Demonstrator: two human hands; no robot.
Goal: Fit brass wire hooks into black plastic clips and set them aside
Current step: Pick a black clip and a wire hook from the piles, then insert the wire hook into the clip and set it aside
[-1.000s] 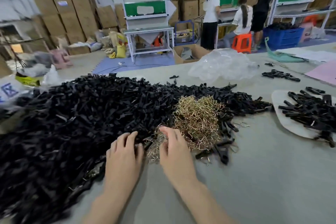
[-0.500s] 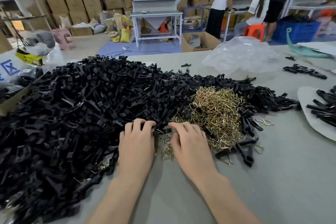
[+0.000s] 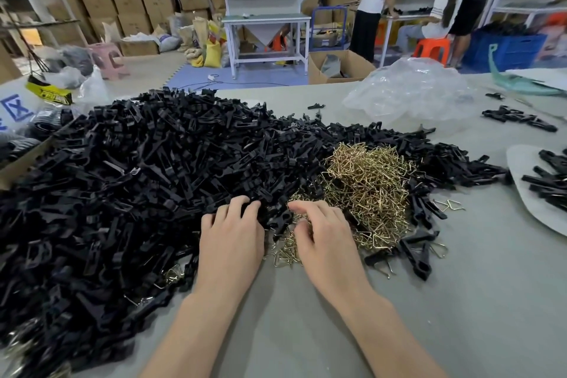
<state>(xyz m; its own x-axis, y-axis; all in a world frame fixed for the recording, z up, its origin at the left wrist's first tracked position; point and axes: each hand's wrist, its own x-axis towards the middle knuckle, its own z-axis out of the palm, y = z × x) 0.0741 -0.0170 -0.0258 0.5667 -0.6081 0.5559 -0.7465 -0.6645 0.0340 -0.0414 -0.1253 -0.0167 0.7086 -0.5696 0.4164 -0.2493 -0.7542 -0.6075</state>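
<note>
Brass wire hooks (image 3: 368, 184) sit under the right hand's (image 3: 325, 236) curled fingers (image 3: 310, 209) and black plastic clips (image 3: 138, 193) under the left hand's (image 3: 233, 236) bent fingers (image 3: 242, 204), any grip on either impossible to tell, both palms down, wrists low over the grey bench (image 3: 460, 301).

The bare left forearm (image 3: 196, 331) and right forearm (image 3: 389, 337) reach forward from the lower edge, angled inward so the 2 hands sit side by side, close but apart. The left hand (image 3: 231, 236) lies palm down, fingertips bent downward. The right hand (image 3: 322, 236) is also palm down, fingers curled under, thumb tucked toward them. Whether either hand grips anything is hidden.
</note>
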